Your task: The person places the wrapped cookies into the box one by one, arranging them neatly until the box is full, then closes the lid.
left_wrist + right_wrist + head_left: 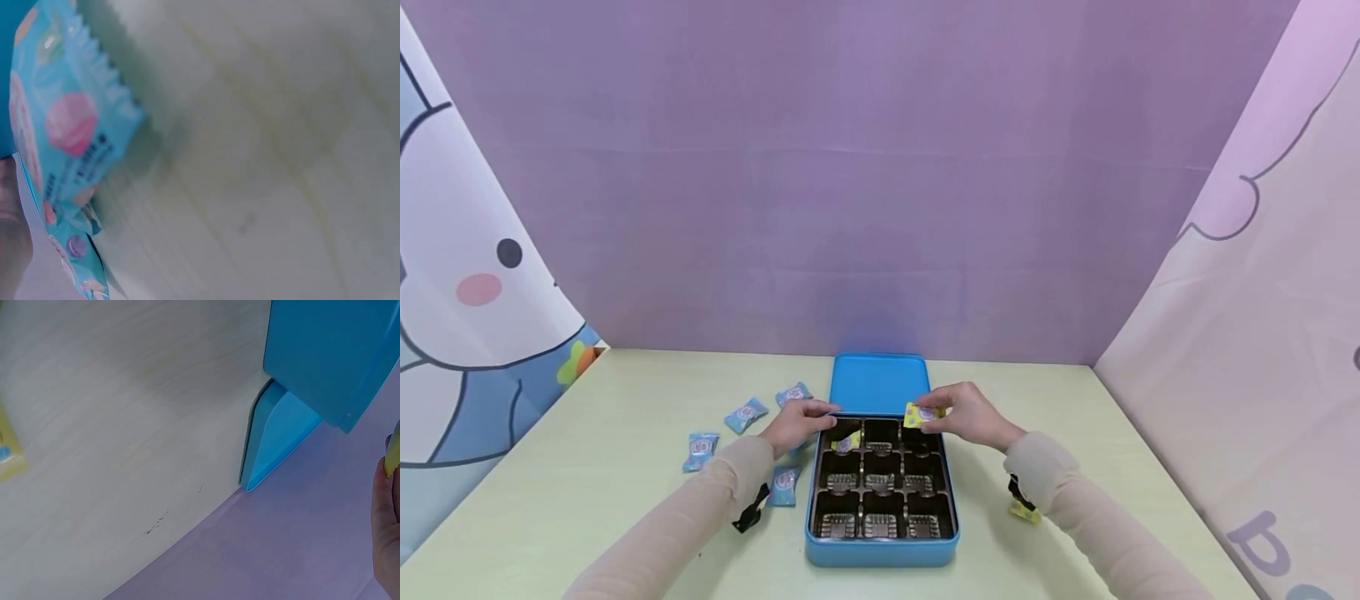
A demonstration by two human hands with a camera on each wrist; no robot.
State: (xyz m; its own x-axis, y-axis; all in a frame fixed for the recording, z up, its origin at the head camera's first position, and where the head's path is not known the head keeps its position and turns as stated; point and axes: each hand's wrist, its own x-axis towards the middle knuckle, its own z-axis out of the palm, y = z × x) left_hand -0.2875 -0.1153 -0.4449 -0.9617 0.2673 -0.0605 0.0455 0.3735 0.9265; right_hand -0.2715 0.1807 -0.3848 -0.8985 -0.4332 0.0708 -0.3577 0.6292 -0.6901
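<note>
A blue tin box [882,552] stands on the table, its dark tray divided into several compartments. Its hinged lid [880,383] lies back behind it. My left hand [799,425] holds the box's back left corner at the rim. Between thumb and fingers, my right hand [973,414] pinches a yellow wrapped candy [922,415] above the back right compartment. Another yellow candy [847,442] lies in the back left compartment. In the right wrist view, the right hand [386,531] and part of its yellow candy [393,453] show at the edge.
Several blue wrapped candies lie left of the box, including one beside it [784,486] and one farther out [701,451]. A yellow candy [1025,512] lies under the right wrist. A purple backdrop [880,208] rises behind the table [647,417].
</note>
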